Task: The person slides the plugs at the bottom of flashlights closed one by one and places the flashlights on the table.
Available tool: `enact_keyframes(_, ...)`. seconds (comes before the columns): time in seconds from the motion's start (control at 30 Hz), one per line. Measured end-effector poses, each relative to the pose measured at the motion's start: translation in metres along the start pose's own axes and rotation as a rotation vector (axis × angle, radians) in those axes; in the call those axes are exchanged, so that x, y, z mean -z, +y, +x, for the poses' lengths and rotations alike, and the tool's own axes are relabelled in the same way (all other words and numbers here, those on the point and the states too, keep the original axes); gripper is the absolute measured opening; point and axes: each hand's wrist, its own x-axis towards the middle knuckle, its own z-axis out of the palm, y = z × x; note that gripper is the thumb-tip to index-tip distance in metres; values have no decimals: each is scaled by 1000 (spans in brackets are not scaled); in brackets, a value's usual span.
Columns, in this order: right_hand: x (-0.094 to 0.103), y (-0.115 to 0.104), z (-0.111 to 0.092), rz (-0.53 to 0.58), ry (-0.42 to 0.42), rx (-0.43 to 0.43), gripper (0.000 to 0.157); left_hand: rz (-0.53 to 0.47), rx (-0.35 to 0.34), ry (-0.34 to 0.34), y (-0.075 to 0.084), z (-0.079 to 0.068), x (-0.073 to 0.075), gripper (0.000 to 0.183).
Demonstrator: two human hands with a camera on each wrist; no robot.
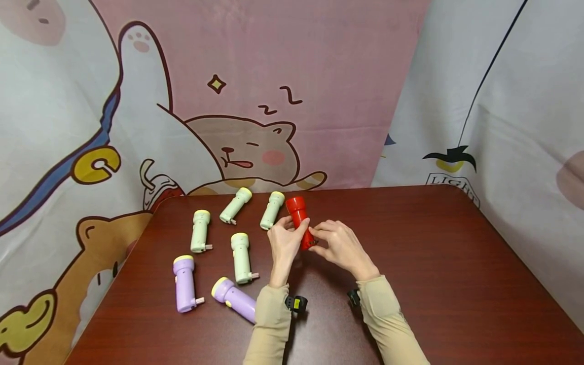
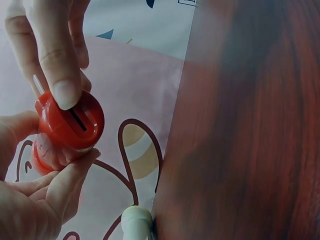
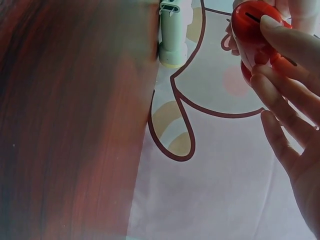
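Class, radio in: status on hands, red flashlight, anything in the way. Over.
Left hand grips red flashlight. Right hand thumb on its slotted end. Nearest green flashlight close by, seemingly not blocking.

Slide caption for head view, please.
Left hand and right hand hold a red flashlight near green flashlights and purple flashlights.

Flashlights [image 1: 241, 261] left, open tabletop [image 1: 456, 274] right.

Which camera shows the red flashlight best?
The head view: it shows the red flashlight from end to end, though the left hand covers some. Both wrist views show mainly its slotted end, up close.
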Motion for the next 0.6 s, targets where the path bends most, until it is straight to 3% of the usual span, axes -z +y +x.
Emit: enact_keyframes(0.6,-3,-1,0,-26,25,20,38,40,19,17,3,0,1,44)
